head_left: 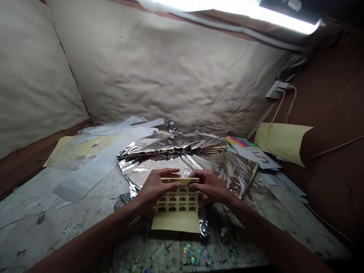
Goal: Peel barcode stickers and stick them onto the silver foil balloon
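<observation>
A yellowish sheet of labels (178,220) with rows of small dark printed stickers hangs between my hands, its lower part bare. My left hand (159,185) pinches its upper left edge between thumb and fingers. On the upper right edge, my right hand (209,185) has the same kind of pinch, and the sheet looks bent over along the top. Behind and beneath the hands lies a large crumpled silver foil balloon (159,167), spread flat on the table. A strip of the foil shows at the sheet's right side.
The worn, stained table (93,227) carries clear plastic wrappers (88,172) and yellow paper (61,149) on the left. Small shiny holographic bits (196,256) lie at the front. A colourful printed card (256,151) rests at right, below a socket (277,90) with cables.
</observation>
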Available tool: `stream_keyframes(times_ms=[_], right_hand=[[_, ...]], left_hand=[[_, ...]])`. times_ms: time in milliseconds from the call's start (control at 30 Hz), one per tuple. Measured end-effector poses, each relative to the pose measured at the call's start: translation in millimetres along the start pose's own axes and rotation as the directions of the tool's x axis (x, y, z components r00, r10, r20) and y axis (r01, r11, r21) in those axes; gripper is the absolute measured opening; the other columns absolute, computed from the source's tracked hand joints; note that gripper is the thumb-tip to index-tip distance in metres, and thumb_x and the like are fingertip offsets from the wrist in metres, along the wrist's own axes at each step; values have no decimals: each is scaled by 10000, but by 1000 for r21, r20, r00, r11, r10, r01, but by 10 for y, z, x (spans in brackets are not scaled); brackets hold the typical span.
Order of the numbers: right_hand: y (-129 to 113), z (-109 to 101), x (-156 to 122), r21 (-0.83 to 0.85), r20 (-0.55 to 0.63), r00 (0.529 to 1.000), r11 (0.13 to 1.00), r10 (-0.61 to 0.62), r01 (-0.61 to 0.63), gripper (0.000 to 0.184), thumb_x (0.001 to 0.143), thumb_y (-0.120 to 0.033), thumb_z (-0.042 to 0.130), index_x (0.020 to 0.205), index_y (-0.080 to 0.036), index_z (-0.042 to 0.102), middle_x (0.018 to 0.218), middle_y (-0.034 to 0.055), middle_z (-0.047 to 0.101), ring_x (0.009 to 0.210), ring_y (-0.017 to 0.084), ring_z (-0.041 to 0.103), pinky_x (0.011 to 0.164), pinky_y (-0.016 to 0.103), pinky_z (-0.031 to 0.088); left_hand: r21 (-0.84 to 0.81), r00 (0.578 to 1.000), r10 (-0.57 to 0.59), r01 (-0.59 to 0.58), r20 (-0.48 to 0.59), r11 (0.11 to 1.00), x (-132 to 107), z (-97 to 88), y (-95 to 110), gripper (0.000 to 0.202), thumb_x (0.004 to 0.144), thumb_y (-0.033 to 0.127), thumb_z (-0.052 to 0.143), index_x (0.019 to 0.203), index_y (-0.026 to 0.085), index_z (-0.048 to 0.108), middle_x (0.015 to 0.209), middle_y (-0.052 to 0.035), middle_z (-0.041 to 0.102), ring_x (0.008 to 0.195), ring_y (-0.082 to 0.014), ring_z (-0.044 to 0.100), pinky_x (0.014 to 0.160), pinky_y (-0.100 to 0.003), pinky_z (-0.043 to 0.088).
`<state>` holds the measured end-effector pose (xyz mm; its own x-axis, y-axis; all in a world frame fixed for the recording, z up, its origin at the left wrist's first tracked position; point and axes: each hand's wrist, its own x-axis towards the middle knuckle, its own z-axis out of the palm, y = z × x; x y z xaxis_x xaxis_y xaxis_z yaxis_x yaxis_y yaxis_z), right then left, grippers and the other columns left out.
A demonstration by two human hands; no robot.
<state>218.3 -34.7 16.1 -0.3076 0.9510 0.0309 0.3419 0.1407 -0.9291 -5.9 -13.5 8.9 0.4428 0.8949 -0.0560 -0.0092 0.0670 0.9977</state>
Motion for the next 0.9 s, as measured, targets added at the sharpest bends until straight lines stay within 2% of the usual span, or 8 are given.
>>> stream_keyframes(times_ms=[133, 233, 333, 500, 700, 800, 900], right_hand=[[-58, 24, -26, -261, -124, 974, 953, -189, 152, 177, 774, -220, 708, 948, -189, 704, 889, 25, 702, 796, 169, 636, 700, 272, 490], [-100, 27, -60, -373, -152, 936, 895, -318, 244, 186, 806, -222, 691, 989, -191, 696, 943, 43, 699, 858, 182, 636, 772, 300, 487], [-113, 40, -77, -388, -170, 924, 885, -343, 258, 179, 850, -216, 649, 1023, -190, 688, 936, 40, 701, 827, 167, 644, 754, 292, 493], [-60, 73, -73, -449, -240, 890, 857, -389, 253, 79, 815, -139, 684, 873, -191, 698, 783, 13, 702, 713, 156, 646, 667, 272, 485], [20, 113, -74, -687, -193, 780, 650, -595, 326, 88, 859, -191, 657, 932, -222, 695, 888, 42, 711, 845, 202, 631, 751, 333, 482], [26, 126, -85, -776, -155, 751, 550, -641, 309, 134, 880, -217, 630, 991, -248, 698, 975, 55, 705, 907, 219, 616, 797, 365, 474], [25, 129, -97, -826, -124, 742, 483, -658, 291, 176, 887, -231, 622, 1043, -264, 697, 1019, 60, 704, 943, 228, 609, 815, 380, 468]], left_hand=[[61, 999, 23, -21, -38, 998, -8, 16, 17, 316, 733, 354, 781, 942, 119, 749, 836, -90, 749, 724, -212, 704, 601, -246, 551], [86, 996, 49, -42, -74, 995, -20, 28, 30, 307, 735, 365, 777, 922, 123, 754, 824, -83, 750, 704, -210, 704, 571, -239, 552], [88, 992, 84, -75, -99, 993, -35, 40, 28, 300, 744, 361, 769, 934, 128, 754, 858, -84, 752, 748, -222, 711, 612, -259, 575], [126, 992, 69, -55, -106, 990, -62, 65, 10, 276, 745, 354, 765, 908, 132, 760, 826, -78, 752, 718, -212, 709, 593, -245, 568], [97, 993, 17, -6, -117, 995, -58, 48, 6, 305, 734, 391, 769, 890, 129, 762, 800, -85, 751, 694, -211, 703, 559, -234, 547], [-15, 992, -79, 77, -99, 997, -56, 39, 3, 358, 723, 411, 775, 925, 118, 748, 803, -101, 749, 684, -225, 702, 575, -271, 556], [-123, 983, -163, 152, -85, 981, -54, 41, 9, 385, 694, 399, 800, 934, 105, 735, 797, -111, 746, 678, -235, 704, 599, -304, 567]])
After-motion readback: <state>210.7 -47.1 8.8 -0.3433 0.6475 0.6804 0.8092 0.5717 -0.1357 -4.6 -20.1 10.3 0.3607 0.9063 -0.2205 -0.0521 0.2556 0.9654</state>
